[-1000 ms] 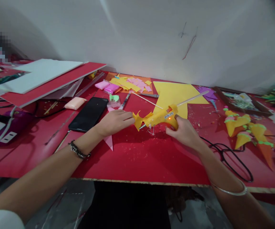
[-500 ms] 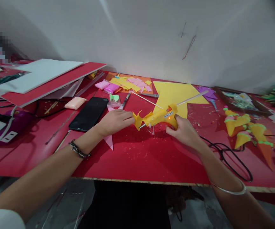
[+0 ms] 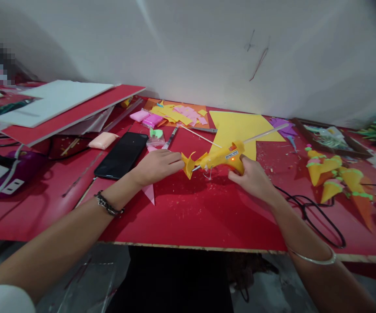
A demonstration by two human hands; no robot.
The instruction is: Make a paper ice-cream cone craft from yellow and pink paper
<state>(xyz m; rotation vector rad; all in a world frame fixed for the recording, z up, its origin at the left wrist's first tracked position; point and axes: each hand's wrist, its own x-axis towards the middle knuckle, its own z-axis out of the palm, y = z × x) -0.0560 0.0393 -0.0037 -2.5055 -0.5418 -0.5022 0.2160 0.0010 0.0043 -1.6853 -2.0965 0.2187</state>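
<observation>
My right hand [image 3: 253, 176] is wrapped round the handle of a yellow glue gun [image 3: 222, 158], whose small light glows orange. A clear glue stick [image 3: 266, 132] juts from the gun's back end. In my left hand [image 3: 160, 167], the fingers pinch a curled yellow paper piece [image 3: 188, 166]. The gun's metal nozzle [image 3: 196, 169] points left, at or very close to this paper; whether they touch I cannot tell. A thin clear strand hangs below the nozzle.
A black phone [image 3: 121, 155] lies left of my left hand. Yellow paper [image 3: 240, 126], pink packets [image 3: 147, 117] and paper scraps [image 3: 191, 115] lie behind. Yellow paper cones [image 3: 333, 189] and a looped black cable [image 3: 321, 217] are at right. White boards [image 3: 60, 102] lean at left.
The glue gun and my right hand have shifted slightly to the right, and the nozzle sits a little higher. My left hand has stayed almost still with the paper piece.
</observation>
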